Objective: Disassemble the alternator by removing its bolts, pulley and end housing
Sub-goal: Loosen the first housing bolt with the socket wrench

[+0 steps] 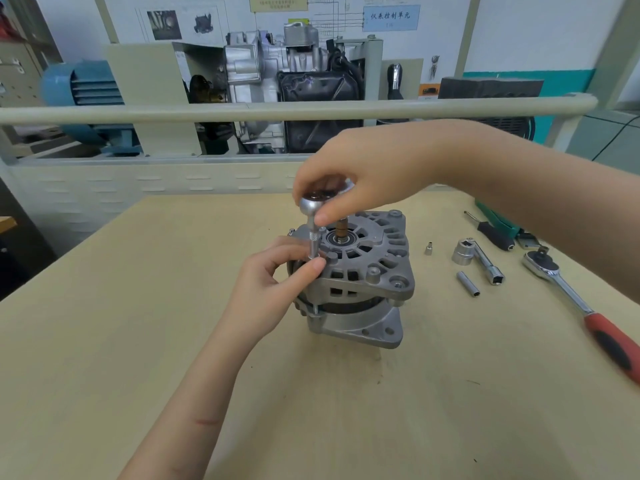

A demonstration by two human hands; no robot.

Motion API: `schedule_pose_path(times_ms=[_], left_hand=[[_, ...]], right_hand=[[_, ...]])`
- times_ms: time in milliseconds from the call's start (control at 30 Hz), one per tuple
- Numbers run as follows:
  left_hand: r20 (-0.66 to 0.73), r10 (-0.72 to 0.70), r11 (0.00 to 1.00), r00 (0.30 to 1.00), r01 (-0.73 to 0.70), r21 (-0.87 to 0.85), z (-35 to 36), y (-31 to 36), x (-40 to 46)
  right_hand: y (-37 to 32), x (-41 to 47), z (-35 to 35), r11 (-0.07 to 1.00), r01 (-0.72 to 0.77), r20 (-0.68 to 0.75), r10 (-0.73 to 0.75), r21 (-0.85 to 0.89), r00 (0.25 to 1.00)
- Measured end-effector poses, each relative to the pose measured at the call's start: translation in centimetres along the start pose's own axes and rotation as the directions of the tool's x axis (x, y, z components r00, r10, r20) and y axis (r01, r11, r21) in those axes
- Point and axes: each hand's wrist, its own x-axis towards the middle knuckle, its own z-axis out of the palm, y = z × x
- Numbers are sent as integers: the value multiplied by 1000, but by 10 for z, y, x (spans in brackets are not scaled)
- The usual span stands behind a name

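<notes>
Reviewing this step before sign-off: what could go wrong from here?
1. The alternator stands unclamped on the table; turning force could tip it.
2. The left hand pinches the socket at the bolt; a slip could nip fingers.
3. Loose small sockets nearby could roll away.

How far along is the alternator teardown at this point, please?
Pulley looks already off: the shaft stands bare. In hand: the right hand grips a ratchet head over a housing bolt while the left hand steadies its socket. The end housing remains on.

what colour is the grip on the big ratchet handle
Red with black inserts on the ratchet handle grip, seen in the head view.
</notes>
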Motion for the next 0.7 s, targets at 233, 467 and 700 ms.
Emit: schedule_pose_path(times_ms=[233, 467, 700], left_hand=[[-149, -4, 1000, 989, 8, 25, 7, -4, 1], [-7, -4, 1000, 1000, 3, -27, 2, 1, 0], [-109, 6, 999, 994, -1, 50, 5, 0, 2]], right_hand=[[-2, 4, 7, 991, -69, -45, 65, -112, 997], [1, 0, 2, 999, -2, -22, 1, -43, 1000], [-2, 3, 5, 994, -49, -51, 44, -99, 998]])
